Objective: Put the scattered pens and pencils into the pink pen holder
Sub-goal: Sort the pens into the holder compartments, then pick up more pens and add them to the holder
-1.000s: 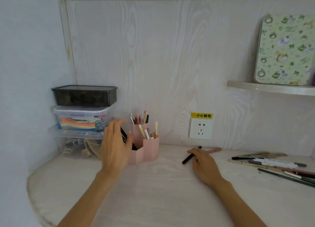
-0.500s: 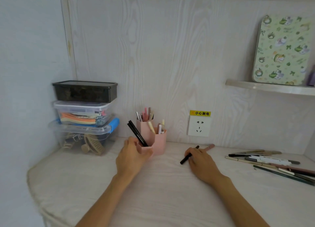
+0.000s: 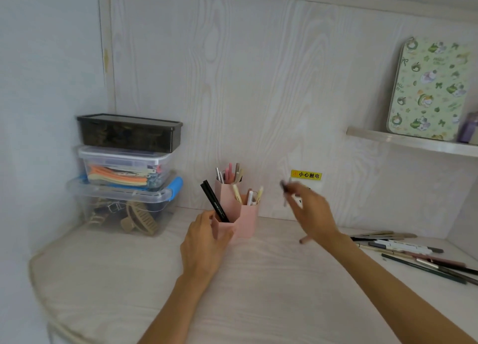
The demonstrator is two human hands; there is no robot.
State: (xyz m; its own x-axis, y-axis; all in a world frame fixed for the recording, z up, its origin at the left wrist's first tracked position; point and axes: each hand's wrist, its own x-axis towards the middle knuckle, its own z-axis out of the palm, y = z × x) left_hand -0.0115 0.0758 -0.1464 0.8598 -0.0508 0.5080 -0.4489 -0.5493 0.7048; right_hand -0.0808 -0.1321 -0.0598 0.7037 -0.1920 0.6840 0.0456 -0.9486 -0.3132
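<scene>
Here I see my left hand (image 3: 204, 242) at centre frame, fingers curled round the front compartment of the pink pen holder (image 3: 245, 222), where a black marker (image 3: 214, 201) leans up and left. My right hand (image 3: 310, 211), raised right of the holder, pinches a blurred dark pen (image 3: 284, 188) in front of the wall socket. One pinkish pen (image 3: 305, 239) lies on the desk (image 3: 258, 292) beneath that hand. The scattered pens and pencils (image 3: 413, 250) lie at the right edge. Stacked plastic boxes (image 3: 126, 173) stand left.

home study nook, pale wood-grain desk (image 3: 258, 279), wall socket (image 3: 306, 188), stacked storage boxes (image 3: 124, 173), patterned tin (image 3: 429, 90) on shelf (image 3: 413, 143)
</scene>
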